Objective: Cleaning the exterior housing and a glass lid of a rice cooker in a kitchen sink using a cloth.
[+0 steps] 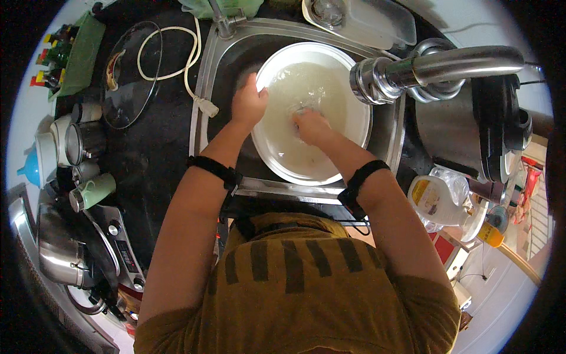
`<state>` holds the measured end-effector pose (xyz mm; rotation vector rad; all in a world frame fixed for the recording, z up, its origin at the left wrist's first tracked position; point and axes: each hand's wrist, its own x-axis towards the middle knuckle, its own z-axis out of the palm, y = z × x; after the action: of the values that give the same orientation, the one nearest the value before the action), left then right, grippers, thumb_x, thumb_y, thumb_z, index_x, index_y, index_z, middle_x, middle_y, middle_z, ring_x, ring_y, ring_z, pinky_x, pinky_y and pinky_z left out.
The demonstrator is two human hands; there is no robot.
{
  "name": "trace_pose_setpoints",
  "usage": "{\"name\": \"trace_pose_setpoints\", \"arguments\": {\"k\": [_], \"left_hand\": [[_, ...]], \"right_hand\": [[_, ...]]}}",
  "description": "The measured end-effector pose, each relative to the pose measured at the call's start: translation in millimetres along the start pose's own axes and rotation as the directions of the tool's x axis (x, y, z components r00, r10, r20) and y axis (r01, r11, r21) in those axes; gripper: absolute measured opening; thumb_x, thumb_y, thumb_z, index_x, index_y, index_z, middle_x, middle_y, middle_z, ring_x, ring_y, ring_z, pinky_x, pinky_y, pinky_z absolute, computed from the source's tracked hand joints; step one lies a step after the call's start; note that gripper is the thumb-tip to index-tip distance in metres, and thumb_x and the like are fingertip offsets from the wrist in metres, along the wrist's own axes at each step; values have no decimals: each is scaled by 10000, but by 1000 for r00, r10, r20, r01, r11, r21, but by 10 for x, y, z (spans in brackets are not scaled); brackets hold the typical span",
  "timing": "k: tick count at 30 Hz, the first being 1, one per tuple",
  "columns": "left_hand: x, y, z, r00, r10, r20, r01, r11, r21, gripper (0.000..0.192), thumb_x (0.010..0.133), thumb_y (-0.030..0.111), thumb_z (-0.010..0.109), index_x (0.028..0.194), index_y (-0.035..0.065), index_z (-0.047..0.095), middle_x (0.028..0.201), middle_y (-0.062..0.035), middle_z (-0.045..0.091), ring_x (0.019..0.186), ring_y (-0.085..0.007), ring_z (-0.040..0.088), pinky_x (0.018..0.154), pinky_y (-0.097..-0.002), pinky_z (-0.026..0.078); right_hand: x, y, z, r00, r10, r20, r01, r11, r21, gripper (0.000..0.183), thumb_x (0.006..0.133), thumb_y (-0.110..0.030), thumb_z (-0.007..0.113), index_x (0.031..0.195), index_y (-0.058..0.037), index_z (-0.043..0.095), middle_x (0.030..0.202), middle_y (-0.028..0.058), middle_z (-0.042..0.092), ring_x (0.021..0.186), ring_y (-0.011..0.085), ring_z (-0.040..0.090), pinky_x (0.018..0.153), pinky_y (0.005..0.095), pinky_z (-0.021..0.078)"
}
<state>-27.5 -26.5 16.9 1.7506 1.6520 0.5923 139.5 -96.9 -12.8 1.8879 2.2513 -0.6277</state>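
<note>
A round white basin sits in the stainless steel sink, holding cloudy, pale liquid. My left hand grips the basin's left rim, thumb on the inner side. Near the middle of the basin, my right hand dips its fingers into the liquid, which ripples around them. Those fingertips are hidden, so whether they hold anything does not show. What lies at the bottom of the basin cannot be made out.
A steel faucet reaches over the basin's right edge. Left of the sink lie a white power cord and a glass lid. A steel electric cooker and a white jug stand to the right; a plastic container is behind.
</note>
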Motion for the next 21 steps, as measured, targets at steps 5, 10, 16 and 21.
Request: {"name": "trace_pose_setpoints", "arguments": {"k": [5,10,16,21], "left_hand": [[-100,198,-67,667,721,-186,-703,692,163,448,714,144,554,1119,11,415,1102,-200,461,986,-356,463,832,-396,394],[-257,544,277,819,-277,503,556,603,-572,527,808,487,406,1078,36,454,1179,-122,422,1069,-255,410,896,-391,339],[-171,338,358,630,420,654,773,-252,-582,337,835,341,428,991,54,514,977,-107,550,921,-207,532,865,-353,402],[-288,877,202,645,-40,763,747,-175,-641,318,840,370,383,896,78,496,820,-20,552,726,-156,556,612,-323,480]], "right_hand": [[54,126,-375,1000,-13,5,8,807,590,242,645,-103,562,884,-74,540,747,143,552,780,247,556,706,354,438],[-224,-8,-807,963,68,-262,172,593,786,196,651,-48,537,834,-34,467,767,101,502,729,198,514,659,307,430],[-370,-419,-884,793,-6,-610,389,775,498,263,674,-60,519,923,-52,433,900,122,481,851,285,484,764,367,386],[-242,-363,-814,614,-23,-789,368,893,260,350,698,-187,568,985,-32,441,1065,178,446,936,364,445,822,431,352]]}}
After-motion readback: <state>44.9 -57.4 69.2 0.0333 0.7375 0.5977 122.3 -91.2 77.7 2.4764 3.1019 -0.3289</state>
